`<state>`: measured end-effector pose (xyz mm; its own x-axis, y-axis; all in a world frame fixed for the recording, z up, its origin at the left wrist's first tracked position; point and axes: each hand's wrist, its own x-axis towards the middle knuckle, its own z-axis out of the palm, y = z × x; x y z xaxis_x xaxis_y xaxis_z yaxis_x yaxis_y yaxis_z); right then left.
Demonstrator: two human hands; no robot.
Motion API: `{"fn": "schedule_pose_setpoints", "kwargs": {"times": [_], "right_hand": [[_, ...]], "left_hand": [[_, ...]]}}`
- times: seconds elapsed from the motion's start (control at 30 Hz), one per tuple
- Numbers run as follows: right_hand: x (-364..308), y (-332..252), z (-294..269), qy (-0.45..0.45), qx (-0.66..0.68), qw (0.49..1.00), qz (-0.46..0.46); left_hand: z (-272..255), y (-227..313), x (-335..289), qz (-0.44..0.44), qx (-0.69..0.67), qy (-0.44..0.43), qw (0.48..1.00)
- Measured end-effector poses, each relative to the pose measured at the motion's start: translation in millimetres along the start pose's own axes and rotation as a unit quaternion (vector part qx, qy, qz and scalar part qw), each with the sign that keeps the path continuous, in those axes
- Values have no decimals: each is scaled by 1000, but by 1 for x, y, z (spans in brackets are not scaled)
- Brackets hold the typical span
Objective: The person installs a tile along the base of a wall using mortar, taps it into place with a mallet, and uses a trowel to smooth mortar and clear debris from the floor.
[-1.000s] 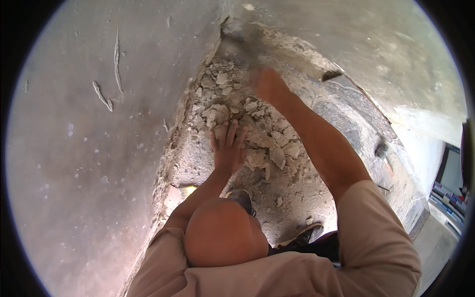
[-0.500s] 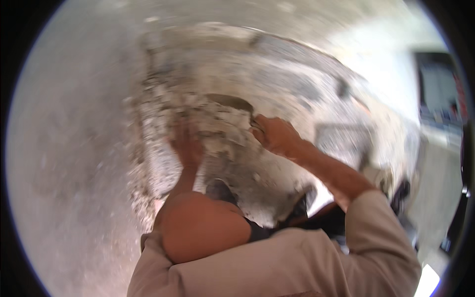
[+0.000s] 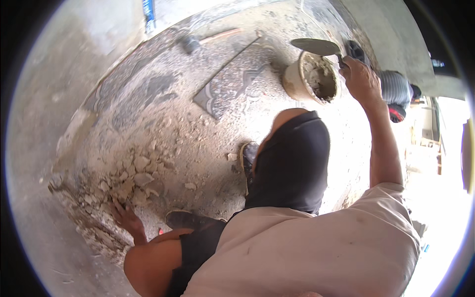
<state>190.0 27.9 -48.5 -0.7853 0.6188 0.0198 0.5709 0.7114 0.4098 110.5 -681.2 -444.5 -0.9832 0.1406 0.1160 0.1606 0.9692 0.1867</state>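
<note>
My right hand [image 3: 363, 81] is closed round the handle of a trowel [image 3: 314, 46]. The flat, oval-looking blade hangs above the far rim of a pale bucket [image 3: 295, 81], which holds lumpy grey mortar [image 3: 319, 74]. At the lower left my left hand [image 3: 127, 220] reaches down to the broken rubble [image 3: 133, 180] beside the wall. Its fingers are stretched out at the edge of the chunks, and no held thing shows in them.
A patterned square tile [image 3: 232, 74] lies on the dusty floor left of the bucket. Beyond it lies a mallet [image 3: 190, 43] with a wooden handle. A grey striped object [image 3: 393, 91] stands at the right. My shoes are among the loose debris.
The view has swung to the right. My right hand has carried the trowel from over the rubble to above the bucket. My left hand remains low by the rubble.
</note>
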Motion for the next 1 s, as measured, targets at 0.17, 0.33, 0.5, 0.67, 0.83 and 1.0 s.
{"fn": "schedule_pose_setpoints", "kwargs": {"times": [0.17, 0.33, 0.5, 0.67, 0.83, 1.0], "right_hand": [[6, 93, 95, -107, -106, 971, 184], [32, 131, 206, -61, -85, 985, 140], [46, 142, 236, -57, -82, 987, 129], [58, 136, 250, -156, -47, 974, 159], [60, 118, 250, -238, 60, 936, 251], [60, 118, 263, -186, 129, 923, 312]], "left_hand": [[-34, 0, 25, 106, -39, 35, 993], [-61, -88, 10, -25, -46, -196, 979], [-110, -30, 18, -121, -133, -238, 954], [-164, 38, 35, -142, -185, -246, 941], [-198, 92, 49, -111, -205, -248, 940], [-207, 121, 56, -79, -214, -251, 941]]}}
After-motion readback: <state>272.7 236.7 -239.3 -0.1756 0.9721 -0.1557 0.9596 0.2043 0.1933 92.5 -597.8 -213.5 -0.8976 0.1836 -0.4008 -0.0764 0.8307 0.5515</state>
